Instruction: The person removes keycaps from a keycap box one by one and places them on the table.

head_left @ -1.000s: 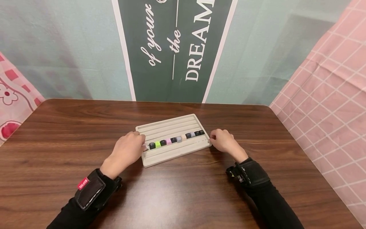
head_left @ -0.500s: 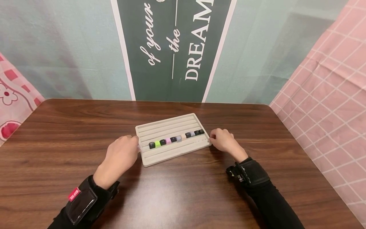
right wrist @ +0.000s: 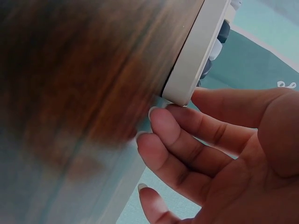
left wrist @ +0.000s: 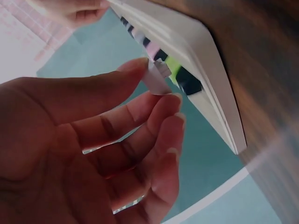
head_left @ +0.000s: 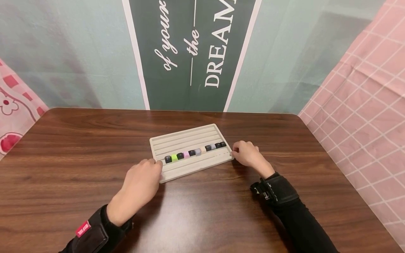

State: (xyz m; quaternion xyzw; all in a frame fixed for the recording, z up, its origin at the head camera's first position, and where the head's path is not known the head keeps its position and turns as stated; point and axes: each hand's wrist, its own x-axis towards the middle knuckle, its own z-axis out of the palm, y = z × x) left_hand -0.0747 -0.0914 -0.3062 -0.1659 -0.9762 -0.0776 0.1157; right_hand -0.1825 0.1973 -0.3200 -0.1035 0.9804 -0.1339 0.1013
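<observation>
A pale keycap [left wrist: 156, 81] is pinched between thumb and fingertips of my left hand [head_left: 140, 184], its hollow underside and stem showing in the left wrist view. In the head view that hand covers part of the left edge of a cream grooved tray [head_left: 190, 168]. One row of keycaps stands along a groove of this tray: a black keycap [head_left: 168, 159] at the left end, then a lime green keycap [head_left: 174, 158], then black, pink, grey and cream ones. My right hand [head_left: 246, 154] grips the tray's front right corner with thumb and index finger.
The tray lies slightly turned on a brown wood-grain table [head_left: 202, 218]. Behind the table hangs a blue-green cloth [head_left: 95, 52] with lettering, and a pink checked cloth [head_left: 364, 116] hangs at the right.
My left hand has drawn leftward off the end of the keycap row with the pale keycap, then come nearer and back to the right, beside the tray's front left corner. My right hand stays put.
</observation>
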